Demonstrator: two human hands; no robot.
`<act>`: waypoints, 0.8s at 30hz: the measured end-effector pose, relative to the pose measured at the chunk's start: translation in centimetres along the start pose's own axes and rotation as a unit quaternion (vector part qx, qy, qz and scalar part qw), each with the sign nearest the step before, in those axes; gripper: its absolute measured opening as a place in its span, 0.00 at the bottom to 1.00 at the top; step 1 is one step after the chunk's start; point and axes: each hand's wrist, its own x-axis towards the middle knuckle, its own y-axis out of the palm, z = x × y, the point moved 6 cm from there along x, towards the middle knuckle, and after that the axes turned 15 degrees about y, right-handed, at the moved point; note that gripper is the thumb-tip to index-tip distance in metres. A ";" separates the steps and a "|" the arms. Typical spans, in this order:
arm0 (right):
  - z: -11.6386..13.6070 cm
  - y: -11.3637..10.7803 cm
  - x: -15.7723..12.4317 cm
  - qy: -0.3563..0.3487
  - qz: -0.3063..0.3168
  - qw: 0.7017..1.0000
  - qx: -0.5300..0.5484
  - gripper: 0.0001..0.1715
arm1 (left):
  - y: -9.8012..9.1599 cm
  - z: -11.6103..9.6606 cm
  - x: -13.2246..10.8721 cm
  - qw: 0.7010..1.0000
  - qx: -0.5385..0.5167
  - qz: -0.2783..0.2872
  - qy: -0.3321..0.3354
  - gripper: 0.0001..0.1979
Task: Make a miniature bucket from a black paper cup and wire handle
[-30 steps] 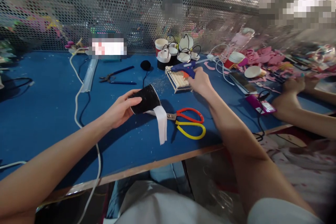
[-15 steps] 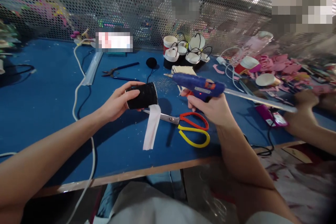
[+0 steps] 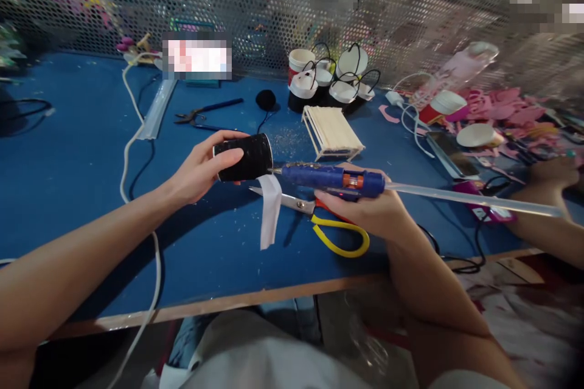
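Observation:
My left hand (image 3: 198, 170) is closed round a black paper cup (image 3: 244, 158), held on its side above the blue table (image 3: 82, 182). A white strip (image 3: 271, 209) hangs down from the cup's rim end. My right hand (image 3: 365, 209) grips a blue hot glue gun (image 3: 331, 178) that lies level, its nozzle touching the cup where the strip starts. A long clear glue stick (image 3: 469, 200) sticks out of the gun's back to the right.
Red and yellow scissors (image 3: 335, 234) lie under the gun. Behind are a small wooden-stick frame (image 3: 331, 130), a cluster of cups (image 3: 331, 82), blue pliers (image 3: 205, 112) and a white cable (image 3: 132, 140). Another person's hand (image 3: 550, 173) works among pink cut-outs (image 3: 502, 106) at the right.
My right hand lifted the glue gun from the back of the table and brought it leftward and down until its nozzle met the cup. My left hand kept holding the cup.

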 end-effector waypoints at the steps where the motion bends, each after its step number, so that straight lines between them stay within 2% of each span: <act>1: 0.1 0.0 0.0 0.000 0.006 1.000 -0.002 0.09 | 0.0 0.0 0.0 1.000 0.002 0.001 -0.002 0.18; 5: 1.2 0.2 -0.2 -0.015 0.055 0.997 -0.048 0.07 | 0.1 -0.1 -0.2 1.000 0.009 0.005 -0.009 0.19; 7: 1.6 0.1 -0.2 -0.020 0.061 0.996 -0.066 0.06 | 0.2 -0.2 -0.2 1.000 0.013 0.001 -0.010 0.20; 14: 2.2 -0.3 0.0 -0.011 0.041 0.997 -0.065 0.05 | 0.4 -0.3 -0.3 1.000 0.028 0.012 -0.007 0.20; 24: 1.7 -0.3 0.1 0.021 -0.004 1.000 0.012 0.07 | 0.4 0.0 -0.4 0.995 0.084 0.059 0.007 0.23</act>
